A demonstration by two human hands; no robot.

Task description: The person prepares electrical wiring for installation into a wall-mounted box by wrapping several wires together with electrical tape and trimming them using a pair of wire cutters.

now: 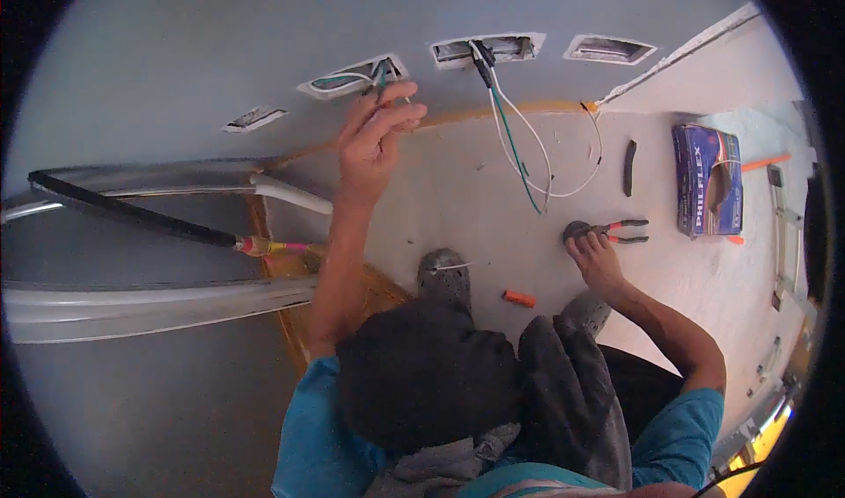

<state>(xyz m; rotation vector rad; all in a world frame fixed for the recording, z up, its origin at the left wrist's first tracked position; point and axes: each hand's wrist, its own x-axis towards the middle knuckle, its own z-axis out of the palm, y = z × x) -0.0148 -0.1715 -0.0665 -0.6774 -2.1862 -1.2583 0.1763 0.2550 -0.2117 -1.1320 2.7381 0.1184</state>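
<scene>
The left hand [368,150] is raised at upper center, its fingers bent close together in front of the green and white wires [343,77] that come out of a wall opening [310,90]. I cannot tell whether those fingers are gripping a wire. The right hand [602,267] is low at right of center, its fingertips together at a dark round thing [576,229] on the floor [493,225]; whether they hold it or only touch it, I cannot tell. Just beside that thing lie pliers [628,225], their red handles pointing to the right of the frame.

From another wall opening [532,49] at upper center, a bunch of white and green wires [551,168] hangs in loops in front of the floor. Toward the right are a black strip [628,168] and a blue box [695,190]. An orange tube [518,299] lies below center, between the two shoes [444,278]
</scene>
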